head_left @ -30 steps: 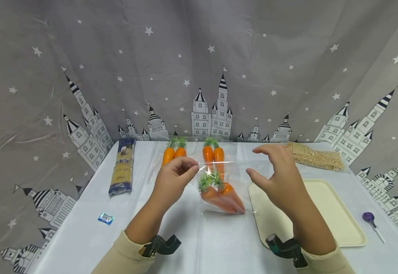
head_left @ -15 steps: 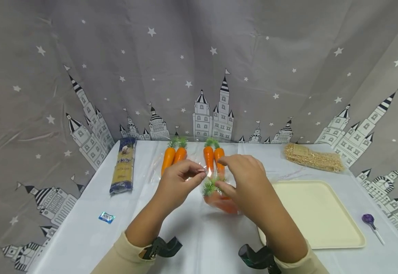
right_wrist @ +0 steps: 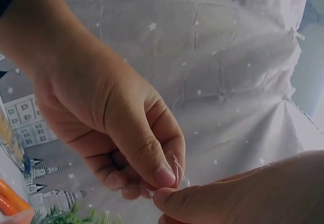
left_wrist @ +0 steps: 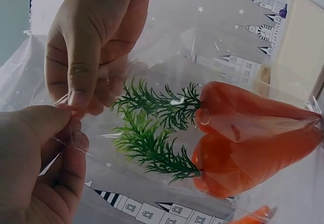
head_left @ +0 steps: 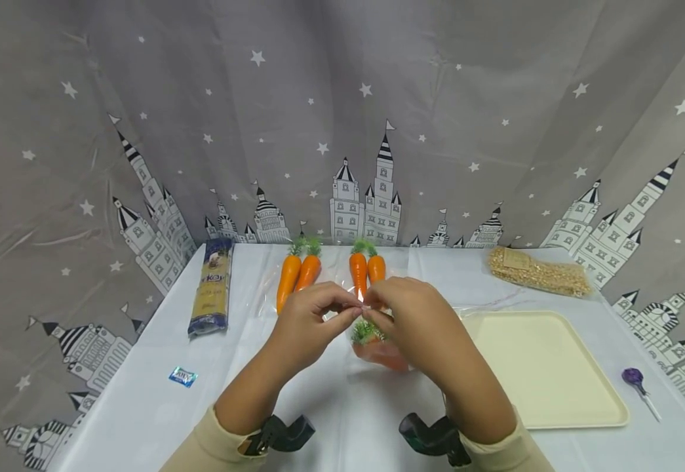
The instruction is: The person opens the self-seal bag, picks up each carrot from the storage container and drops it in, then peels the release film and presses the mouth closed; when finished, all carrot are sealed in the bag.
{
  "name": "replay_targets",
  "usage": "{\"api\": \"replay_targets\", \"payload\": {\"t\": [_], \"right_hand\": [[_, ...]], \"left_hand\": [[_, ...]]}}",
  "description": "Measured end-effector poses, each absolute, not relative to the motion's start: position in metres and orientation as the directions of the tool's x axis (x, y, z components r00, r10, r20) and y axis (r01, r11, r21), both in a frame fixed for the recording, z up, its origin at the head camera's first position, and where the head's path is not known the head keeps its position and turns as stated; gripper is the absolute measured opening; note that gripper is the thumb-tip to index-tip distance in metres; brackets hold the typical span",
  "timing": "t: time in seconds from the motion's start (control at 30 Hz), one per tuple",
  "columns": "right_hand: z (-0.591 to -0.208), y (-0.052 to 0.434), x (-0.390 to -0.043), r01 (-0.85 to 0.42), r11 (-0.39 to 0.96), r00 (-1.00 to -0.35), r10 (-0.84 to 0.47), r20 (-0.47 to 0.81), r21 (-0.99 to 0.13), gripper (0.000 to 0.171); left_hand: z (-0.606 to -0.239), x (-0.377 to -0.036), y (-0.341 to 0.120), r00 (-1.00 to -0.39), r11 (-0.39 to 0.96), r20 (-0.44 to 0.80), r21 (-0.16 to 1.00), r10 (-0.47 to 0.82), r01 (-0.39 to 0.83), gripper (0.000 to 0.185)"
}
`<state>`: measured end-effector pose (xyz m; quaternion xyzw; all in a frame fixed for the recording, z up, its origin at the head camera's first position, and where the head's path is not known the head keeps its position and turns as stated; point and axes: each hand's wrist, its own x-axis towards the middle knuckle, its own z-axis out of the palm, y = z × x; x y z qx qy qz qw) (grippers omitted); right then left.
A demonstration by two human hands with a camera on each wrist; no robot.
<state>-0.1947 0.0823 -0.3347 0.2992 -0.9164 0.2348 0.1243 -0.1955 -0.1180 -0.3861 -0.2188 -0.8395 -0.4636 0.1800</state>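
Observation:
Two orange carrots [left_wrist: 238, 163] with feathery green tops [left_wrist: 152, 145] sit inside a clear plastic bag [left_wrist: 278, 120]. In the head view the bag hangs in front of the person, its carrots [head_left: 380, 356] partly behind the right hand. The left hand [head_left: 313, 324] pinches the bag's upper edge between thumb and fingers. Close against it, the right hand [head_left: 417, 322] pinches the same gathered edge, with the two hands' fingertips meeting. Seen in the right wrist view, a wrinkled bit of film [right_wrist: 177, 171] pokes up at the right thumb [right_wrist: 163, 175].
Behind the hands lie more bagged carrots, a left pair [head_left: 298, 270] and a right pair [head_left: 358, 270]. A pasta packet [head_left: 210, 288] and small blue sachet [head_left: 183, 377] are left. Rightward are a cream tray [head_left: 545, 367], a bag of grains [head_left: 539, 272] and a purple lollipop [head_left: 633, 377].
The right hand has come leftward from apart, with thumb and fingers spread, to pinch the bag's edge beside the left hand. The left hand has shifted slightly right and down, still holding the bag.

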Motion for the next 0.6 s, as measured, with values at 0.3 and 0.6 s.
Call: {"api": "replay_targets", "payload": {"t": [0.3, 0.6], "right_hand": [[-0.34, 0.091, -0.203, -0.627, 0.704, -0.776, -0.528, 0.344, -0.332, 0.009], [-0.346, 0.11, -0.205, -0.618, 0.725, -0.782, -0.53, 0.326, -0.304, 0.01]], "left_hand": [[-0.385, -0.195, -0.119, -0.823, 0.487, 0.53, 0.674, 0.205, 0.556, 0.009], [-0.385, -0.195, -0.12, -0.842, 0.493, 0.504, 0.692, 0.192, 0.527, 0.007]]}}
